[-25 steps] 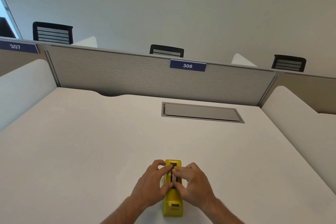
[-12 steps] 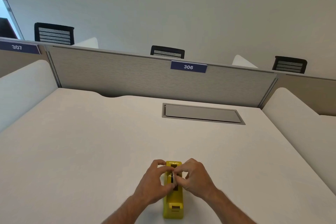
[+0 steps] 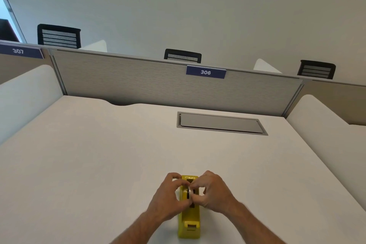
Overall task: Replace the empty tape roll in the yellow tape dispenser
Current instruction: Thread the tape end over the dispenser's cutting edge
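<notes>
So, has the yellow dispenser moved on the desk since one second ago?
No. The yellow dispenser sits at the same spot before the grey hatch; only the fingers shifted on it.

Single view, worn on my head, facing forward and down across the desk (image 3: 99, 164). My hands sit near, low in frame; the partition (image 3: 158, 87) stands far.
</notes>
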`<state>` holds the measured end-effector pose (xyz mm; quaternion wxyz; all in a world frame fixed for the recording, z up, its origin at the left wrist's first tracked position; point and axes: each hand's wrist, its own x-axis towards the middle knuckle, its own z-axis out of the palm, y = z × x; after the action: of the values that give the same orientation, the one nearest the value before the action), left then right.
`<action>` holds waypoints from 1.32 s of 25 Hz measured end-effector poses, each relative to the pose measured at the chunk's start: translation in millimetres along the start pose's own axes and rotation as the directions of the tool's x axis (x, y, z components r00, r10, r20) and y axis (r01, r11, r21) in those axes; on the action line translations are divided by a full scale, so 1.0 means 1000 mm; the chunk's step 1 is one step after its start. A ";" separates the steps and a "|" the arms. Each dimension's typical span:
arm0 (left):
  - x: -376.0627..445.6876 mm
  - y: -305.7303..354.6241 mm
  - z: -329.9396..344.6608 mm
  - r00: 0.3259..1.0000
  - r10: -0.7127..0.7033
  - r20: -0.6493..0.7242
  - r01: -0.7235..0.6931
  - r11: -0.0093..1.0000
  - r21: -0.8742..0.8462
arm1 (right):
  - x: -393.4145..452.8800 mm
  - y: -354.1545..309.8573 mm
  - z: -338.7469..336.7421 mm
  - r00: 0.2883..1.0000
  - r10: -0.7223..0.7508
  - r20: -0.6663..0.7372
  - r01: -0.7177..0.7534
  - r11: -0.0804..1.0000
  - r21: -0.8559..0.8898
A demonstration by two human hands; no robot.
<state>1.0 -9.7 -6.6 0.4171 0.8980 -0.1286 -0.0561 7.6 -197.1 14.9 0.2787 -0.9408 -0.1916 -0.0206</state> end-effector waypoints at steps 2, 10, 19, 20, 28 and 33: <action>0.000 0.001 0.000 1.000 0.003 -0.011 -0.002 1.000 0.004 | 0.002 0.000 -0.001 1.000 0.002 0.003 -0.002 1.000 0.016; 0.000 0.002 0.000 1.000 0.002 -0.006 -0.001 1.000 0.017 | 0.006 0.001 -0.004 0.999 0.025 0.037 -0.027 0.998 0.053; 0.000 0.005 -0.002 1.000 -0.001 -0.012 0.001 0.999 0.047 | 0.003 0.002 0.000 1.000 -0.020 -0.012 0.020 0.999 0.039; 0.000 0.005 -0.002 1.000 -0.002 -0.011 0.002 0.999 0.049 | 0.003 0.002 -0.001 1.000 -0.021 -0.011 0.021 0.999 0.043; 0.000 0.004 -0.001 1.000 -0.002 -0.007 0.002 0.999 0.054 | 0.004 0.003 0.000 1.000 0.005 -0.016 -0.004 0.998 0.064; 0.001 0.001 0.000 1.000 0.006 -0.004 -0.006 0.998 0.061 | 0.007 0.004 -0.004 0.998 0.045 0.033 -0.047 0.995 0.082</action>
<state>1.6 -10.4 -5.3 0.3898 0.9100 -0.1323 -0.0491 15.9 -199.7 17.9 0.3150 -0.9328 -0.1748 0.0085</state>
